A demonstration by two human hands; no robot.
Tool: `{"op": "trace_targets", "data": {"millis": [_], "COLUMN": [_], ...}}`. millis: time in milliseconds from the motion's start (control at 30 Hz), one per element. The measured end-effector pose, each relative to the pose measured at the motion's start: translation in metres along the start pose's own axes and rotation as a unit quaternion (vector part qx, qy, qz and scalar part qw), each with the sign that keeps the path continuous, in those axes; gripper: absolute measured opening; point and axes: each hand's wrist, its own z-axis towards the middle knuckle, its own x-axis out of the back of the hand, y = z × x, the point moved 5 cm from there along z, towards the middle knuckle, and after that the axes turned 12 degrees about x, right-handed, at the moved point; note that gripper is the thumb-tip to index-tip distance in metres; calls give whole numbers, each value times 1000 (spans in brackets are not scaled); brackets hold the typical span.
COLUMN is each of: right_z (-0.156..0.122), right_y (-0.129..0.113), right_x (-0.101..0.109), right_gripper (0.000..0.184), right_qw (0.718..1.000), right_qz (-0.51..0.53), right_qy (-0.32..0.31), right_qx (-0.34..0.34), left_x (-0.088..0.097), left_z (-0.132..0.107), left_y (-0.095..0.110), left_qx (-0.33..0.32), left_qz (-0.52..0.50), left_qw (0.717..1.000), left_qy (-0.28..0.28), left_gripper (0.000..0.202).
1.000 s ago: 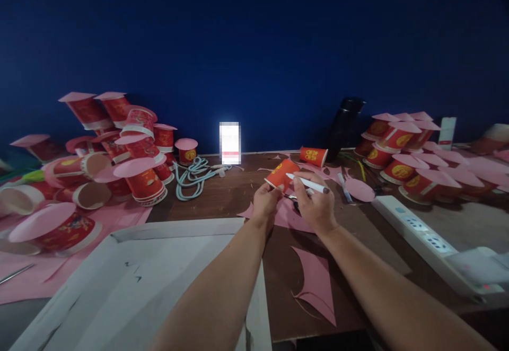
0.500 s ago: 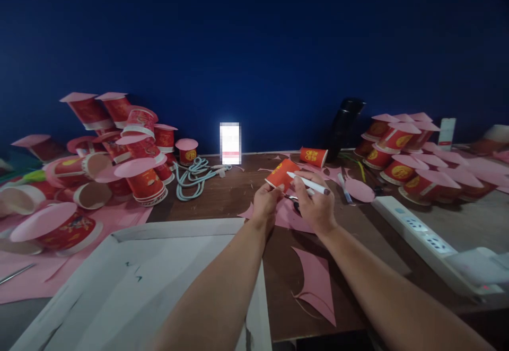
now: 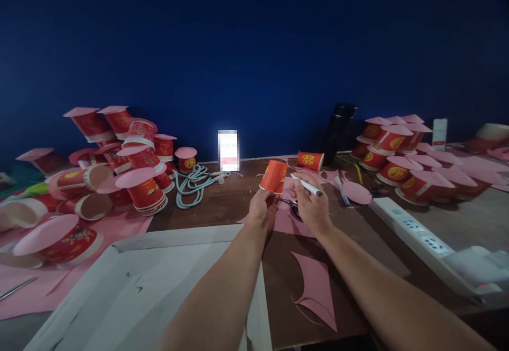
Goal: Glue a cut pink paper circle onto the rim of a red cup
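Note:
My left hand [image 3: 261, 210] grips a red paper cup [image 3: 273, 175] by its rim, holding it bottom-up above the brown table [image 3: 222, 202]. My right hand [image 3: 312, 207] is closed on a white marker pen [image 3: 306, 184], whose white end points toward the cup without touching it. Scissors [image 3: 292, 206] and pink paper scraps [image 3: 286, 218] lie under both hands. Another red cup [image 3: 310, 160] lies on its side just beyond.
Piles of red cups capped with pink discs [image 3: 131, 176] stand at the left and at the right [image 3: 401, 170]. A coiled pale cable [image 3: 193, 178], a lit phone [image 3: 228, 149], a black bottle [image 3: 336, 131], a white power strip [image 3: 413, 229], a white board [image 3: 159, 282] and a pink offcut [image 3: 316, 290] surround me.
My left hand turned the cup from tilted to upright and bottom-up, and moved it slightly left, away from the pen. The view has shifted a little.

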Motion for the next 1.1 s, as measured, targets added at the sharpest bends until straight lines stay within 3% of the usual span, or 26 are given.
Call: {"op": "trace_targets", "data": {"millis": [233,400,600,767,1000,1100], "right_z": [-1,-1,0,4,2,2], "right_y": [13,13,-4,-11,-5,1], "right_x": [0,-8,-8,-3,-6,-4], "right_gripper": [39,52,63,65,63,65], "right_qw": [998,988,995,1000,1000,1000], "right_qz": [-11,107,79,7,-5,-10], "right_qy": [22,13,5,-3,-4,18], "right_qx": [-57,-107,-60,-25,-10,-14], "left_x": [-2,-6,-6,-10,-7,-2], "left_z": [-4,-6,-4,-1,0,0], "left_y": [-1,0,-5,-10,-14,-9], "left_qx": [4,7,43,25,15,-13], "left_qz": [2,6,13,62,120,150], "left_qw": [1000,1000,999,994,989,988], "left_qy": [5,-16,-31,-86,-85,-40], "left_gripper": [19,17,18,18,19,31]}}
